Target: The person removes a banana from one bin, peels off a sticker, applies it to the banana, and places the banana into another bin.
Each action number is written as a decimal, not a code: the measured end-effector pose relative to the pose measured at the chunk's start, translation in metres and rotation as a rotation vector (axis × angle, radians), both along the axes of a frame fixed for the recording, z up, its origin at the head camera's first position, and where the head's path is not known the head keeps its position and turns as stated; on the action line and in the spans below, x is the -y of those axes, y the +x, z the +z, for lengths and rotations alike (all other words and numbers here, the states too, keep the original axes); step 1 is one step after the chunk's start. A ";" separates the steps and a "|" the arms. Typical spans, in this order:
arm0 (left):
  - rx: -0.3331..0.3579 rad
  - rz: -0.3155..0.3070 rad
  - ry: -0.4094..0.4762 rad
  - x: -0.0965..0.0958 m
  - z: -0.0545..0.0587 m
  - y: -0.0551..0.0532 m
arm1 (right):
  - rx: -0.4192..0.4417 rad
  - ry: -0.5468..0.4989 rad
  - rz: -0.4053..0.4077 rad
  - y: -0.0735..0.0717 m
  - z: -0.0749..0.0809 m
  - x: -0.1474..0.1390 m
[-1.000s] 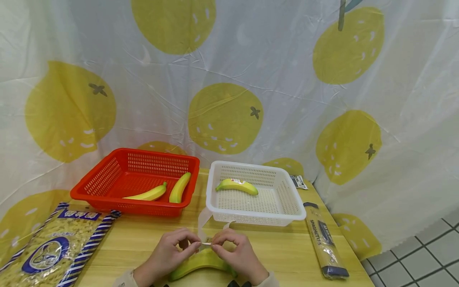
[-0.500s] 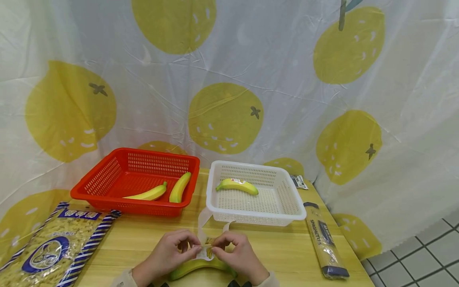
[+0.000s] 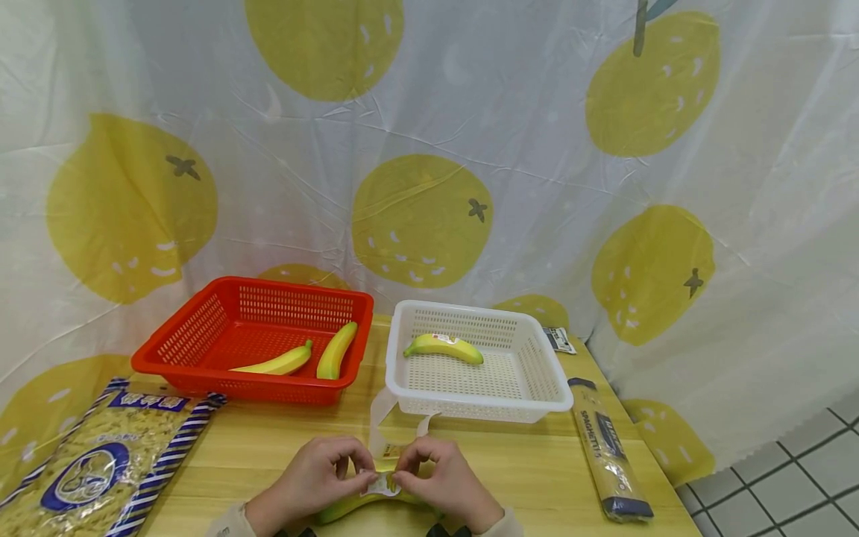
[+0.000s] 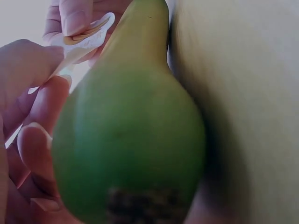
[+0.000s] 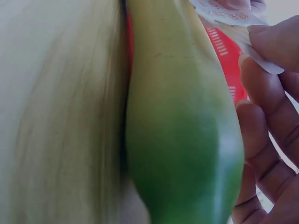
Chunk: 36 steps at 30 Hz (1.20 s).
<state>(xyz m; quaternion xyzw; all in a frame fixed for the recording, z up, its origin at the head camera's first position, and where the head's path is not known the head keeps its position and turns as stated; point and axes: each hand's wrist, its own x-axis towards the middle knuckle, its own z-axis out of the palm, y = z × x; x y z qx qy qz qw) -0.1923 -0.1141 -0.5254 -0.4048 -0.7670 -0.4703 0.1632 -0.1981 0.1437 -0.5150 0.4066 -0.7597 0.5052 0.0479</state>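
Holding the label (image 3: 380, 485) taut seems advisable while opposite edges are pinched by the left hand (image 3: 329, 473) and the right hand (image 3: 441, 479), a banana (image 3: 354, 506) lying beneath both.

White sticker (image 3: 381, 485), pinched at both ends, curved yellow-green banana (image 4: 128, 126), lying on table (image 3: 523, 470)

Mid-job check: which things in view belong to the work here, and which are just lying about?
Likely in the job:
left hand and right hand, both pinching the label
banana beneath them
pale strip
white basket, with a labelled banana
red basket, with two bananas

Apparently just lying about:
striped-edge bag at left
spaghetti pack at right
small packet by the white basket
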 end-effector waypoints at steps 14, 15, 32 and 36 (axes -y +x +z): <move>-0.059 0.117 -0.111 -0.001 -0.004 -0.001 | -0.079 0.099 -0.059 -0.003 -0.009 0.000; -0.049 0.127 -0.126 -0.001 -0.005 -0.001 | -0.080 0.110 -0.066 -0.003 -0.009 0.000; 0.089 0.101 -0.179 -0.003 -0.008 -0.001 | -0.104 0.184 -0.078 -0.002 -0.011 0.007; 0.131 0.102 -0.176 -0.002 -0.008 0.000 | -0.069 0.195 -0.068 0.000 -0.008 0.006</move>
